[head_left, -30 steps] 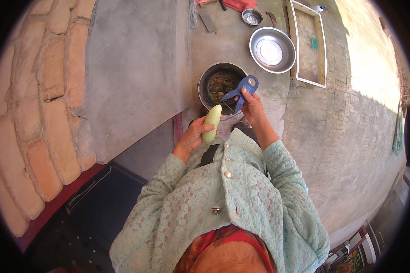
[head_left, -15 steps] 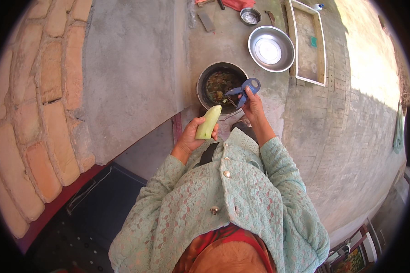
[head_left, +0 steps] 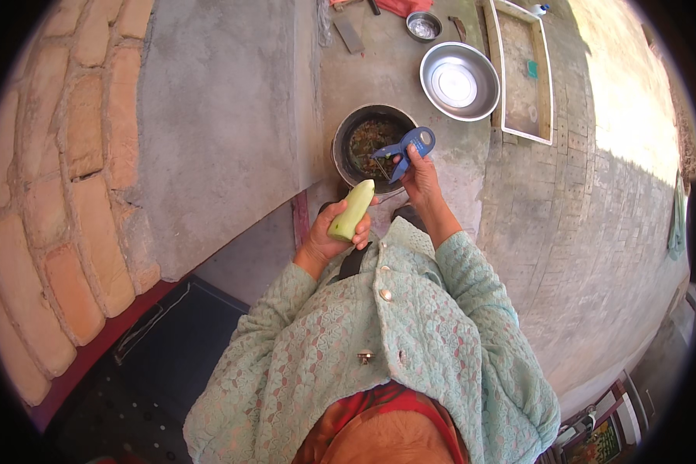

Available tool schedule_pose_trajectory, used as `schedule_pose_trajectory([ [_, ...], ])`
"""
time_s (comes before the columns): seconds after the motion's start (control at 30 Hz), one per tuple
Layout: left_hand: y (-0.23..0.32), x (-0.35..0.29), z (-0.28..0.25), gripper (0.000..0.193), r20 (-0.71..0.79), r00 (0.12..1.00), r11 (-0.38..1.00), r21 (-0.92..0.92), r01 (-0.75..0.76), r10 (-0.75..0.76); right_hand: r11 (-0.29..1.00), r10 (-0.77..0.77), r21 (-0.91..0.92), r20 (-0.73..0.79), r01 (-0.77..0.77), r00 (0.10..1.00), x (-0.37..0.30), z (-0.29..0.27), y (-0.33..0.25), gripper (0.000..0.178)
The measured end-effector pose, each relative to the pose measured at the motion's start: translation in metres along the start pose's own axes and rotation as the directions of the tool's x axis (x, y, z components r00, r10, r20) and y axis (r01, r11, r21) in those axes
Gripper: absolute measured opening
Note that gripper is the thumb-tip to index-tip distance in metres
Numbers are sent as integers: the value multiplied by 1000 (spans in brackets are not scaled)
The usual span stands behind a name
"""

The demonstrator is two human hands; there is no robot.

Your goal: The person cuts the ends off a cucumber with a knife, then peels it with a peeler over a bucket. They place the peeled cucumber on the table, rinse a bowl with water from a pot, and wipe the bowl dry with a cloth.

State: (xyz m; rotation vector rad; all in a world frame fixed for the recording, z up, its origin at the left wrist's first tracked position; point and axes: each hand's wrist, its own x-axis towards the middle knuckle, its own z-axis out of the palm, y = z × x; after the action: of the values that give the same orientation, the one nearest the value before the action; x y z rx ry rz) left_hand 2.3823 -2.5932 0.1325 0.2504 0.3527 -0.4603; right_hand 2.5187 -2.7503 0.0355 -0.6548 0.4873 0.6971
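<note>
A pale green, peeled vegetable, cucumber-like [head_left: 351,210], is in my left hand [head_left: 322,237], its tapered end pointing up and away from me. My fingers wrap round its lower part. A blue Y-shaped peeler [head_left: 417,141] is gripped by its handle in my right hand [head_left: 421,180]. Its blade end hangs over the right side of a dark metal pot [head_left: 338,161], apart from the vegetable. Inside the pot lie brownish and green scraps [head_left: 370,142], partly hidden behind the peeler.
Beyond the pot stand a wide steel basin [head_left: 485,106] and a smaller metal bowl [head_left: 424,26]. A white-edged rectangular frame [head_left: 550,100] lies to their right. At left rises a concrete ledge [head_left: 224,116] beside a brick wall [head_left: 93,224]. A flat grey block [head_left: 349,35] sits farther off.
My right hand has drawn the peeler slightly left and up, still off the vegetable. My left hand has tilted the vegetable a little, its lower end shifting left.
</note>
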Motion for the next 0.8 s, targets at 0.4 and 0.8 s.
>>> schedule_pose_trajectory([
  [0.4,-6,7,-7,56,-235,970,999,17,-51,54,998,38,-46,178,-31,983,-25,30,-3,22],
  [0.8,-9,-10,-18,58,-40,997,995,-75,68,-71,998,5,-58,-104,-11,995,7,-12,-5,21],
])
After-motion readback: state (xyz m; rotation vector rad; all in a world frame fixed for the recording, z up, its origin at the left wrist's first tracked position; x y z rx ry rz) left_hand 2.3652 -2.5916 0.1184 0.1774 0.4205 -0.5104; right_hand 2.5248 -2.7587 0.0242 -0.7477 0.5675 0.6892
